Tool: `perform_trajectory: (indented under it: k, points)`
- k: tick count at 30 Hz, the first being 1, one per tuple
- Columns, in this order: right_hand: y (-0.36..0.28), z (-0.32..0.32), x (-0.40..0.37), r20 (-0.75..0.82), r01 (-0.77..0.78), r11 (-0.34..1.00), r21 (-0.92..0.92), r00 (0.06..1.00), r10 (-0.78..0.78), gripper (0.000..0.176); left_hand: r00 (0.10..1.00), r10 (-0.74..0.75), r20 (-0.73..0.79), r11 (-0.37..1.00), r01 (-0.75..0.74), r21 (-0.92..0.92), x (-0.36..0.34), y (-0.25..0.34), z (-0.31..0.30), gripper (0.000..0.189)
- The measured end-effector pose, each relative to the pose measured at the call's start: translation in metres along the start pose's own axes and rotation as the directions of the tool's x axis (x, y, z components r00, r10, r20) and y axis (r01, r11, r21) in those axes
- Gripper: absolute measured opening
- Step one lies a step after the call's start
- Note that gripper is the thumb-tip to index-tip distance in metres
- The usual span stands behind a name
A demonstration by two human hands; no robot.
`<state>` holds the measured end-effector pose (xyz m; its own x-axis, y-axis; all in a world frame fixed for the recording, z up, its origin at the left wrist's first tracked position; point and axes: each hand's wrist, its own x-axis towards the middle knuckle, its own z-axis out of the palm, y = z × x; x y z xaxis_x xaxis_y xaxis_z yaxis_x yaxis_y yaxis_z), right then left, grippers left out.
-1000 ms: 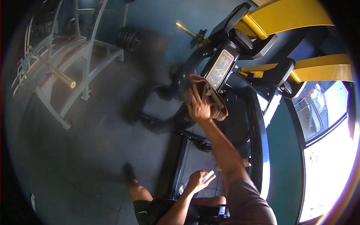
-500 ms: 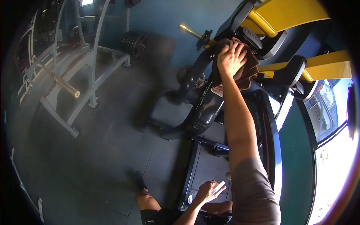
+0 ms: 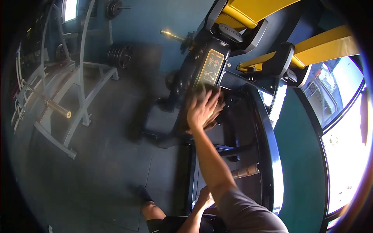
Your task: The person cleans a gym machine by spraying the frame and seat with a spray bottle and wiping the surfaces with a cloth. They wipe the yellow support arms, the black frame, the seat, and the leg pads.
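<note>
My right hand presses a brown cloth against the dark upright of a weight machine, fingers spread over it and blurred by motion. Just above the cloth is a yellow-edged instruction placard reading "PULL DOWN". Low in the view, my left hand is closed near my lap, partly covered by my right forearm. A bit of what looks like a white and clear spray bottle shows beside it; most of that is hidden.
Yellow machine arms with black pads reach in from the upper right. A grey rack with a metal peg stands at left. Weight plates sit by the blue wall. Windows line the right side.
My right hand has wiped down the upright with the cloth, toward me, uncovering the placard. The view has shifted, and my left hand is now more hidden behind my right arm.
</note>
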<state>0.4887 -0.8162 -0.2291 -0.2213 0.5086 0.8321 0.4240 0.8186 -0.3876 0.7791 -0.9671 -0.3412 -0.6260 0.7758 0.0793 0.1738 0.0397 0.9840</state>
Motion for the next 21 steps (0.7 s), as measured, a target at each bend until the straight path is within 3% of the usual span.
perform_trajectory:
  k: [1,3,4,5,7,9,10,11,13,14,15,16,17,18,19,21]
  points:
    - [0.011,0.003,-0.026,0.014,-0.048,0.998,0.046,0.999,0.047,0.067,0.999,-0.02,-0.042,0.999,0.019,-0.029,0.001,-0.003,0.003,0.034]
    - [0.02,-0.008,-0.053,0.117,-0.297,0.935,0.194,0.953,0.278,0.063,0.994,-0.069,-0.082,0.996,0.065,-0.056,0.002,-0.012,0.01,0.034]
    - [0.041,-0.007,-0.054,0.308,-0.489,0.822,0.293,0.862,0.404,0.06,0.996,-0.084,-0.036,0.996,0.083,-0.035,-0.001,-0.016,0.013,0.034]
    - [0.073,0.011,-0.056,0.359,-0.594,0.724,0.352,0.8,0.482,0.067,0.995,-0.098,0.01,0.995,0.098,-0.013,-0.005,-0.021,0.017,0.034]
    - [0.085,0.0,-0.045,0.677,-0.905,0.215,0.366,0.418,0.606,0.091,0.982,-0.068,0.175,0.995,0.055,0.079,0.007,-0.023,0.007,0.034]
    - [0.062,-0.019,-0.042,0.698,-0.975,0.105,0.196,0.214,0.683,0.101,0.99,-0.1,0.094,0.994,0.096,0.053,0.007,-0.025,0.01,0.034]
    - [0.088,0.008,-0.062,0.793,-0.929,-0.045,0.367,0.287,0.538,0.103,0.993,-0.095,0.064,0.995,0.093,0.035,0.002,-0.032,0.015,0.034]
    - [0.113,0.023,-0.099,0.627,-0.881,0.372,0.294,0.471,0.62,0.104,0.996,-0.088,0.031,0.996,0.087,0.019,-0.002,-0.04,0.021,0.035]
    - [0.078,0.006,-0.109,0.522,-0.918,0.389,0.071,0.367,0.77,0.074,0.993,-0.117,-0.021,0.978,0.112,-0.175,0.0,-0.061,0.039,0.035]
    - [0.054,-0.009,-0.1,0.456,-0.882,0.379,0.279,0.469,0.756,0.06,0.99,-0.135,-0.043,0.955,0.118,-0.27,0.002,-0.071,0.053,0.035]
    - [0.02,-0.018,-0.086,0.233,-0.614,0.612,0.499,0.775,0.587,0.046,0.986,-0.157,-0.064,0.923,0.123,-0.365,0.002,-0.081,0.066,0.035]
    - [0.026,-0.009,-0.063,0.004,-0.158,0.815,0.557,0.982,0.188,0.046,0.98,-0.182,-0.083,0.881,0.124,-0.456,-0.001,-0.089,0.075,0.035]
    - [0.024,0.002,-0.039,-0.132,0.046,0.955,0.291,0.991,-0.008,0.051,0.995,-0.1,-0.011,0.979,0.096,-0.18,0.001,-0.061,0.048,0.036]
    - [0.006,-0.002,-0.006,-0.025,0.085,0.99,0.117,0.996,-0.083,0.053,0.998,-0.017,0.062,0.995,0.011,0.101,0.004,-0.031,0.019,0.037]
    - [-0.01,-0.007,0.023,0.094,0.146,0.988,-0.058,0.986,-0.141,0.055,0.996,0.022,0.087,0.988,-0.035,0.149,0.007,-0.024,0.014,0.034]
    - [-0.017,0.005,0.045,0.083,0.265,0.931,-0.25,0.964,-0.252,0.058,0.984,0.08,0.161,0.982,-0.105,0.155,0.012,-0.009,0.003,0.032]
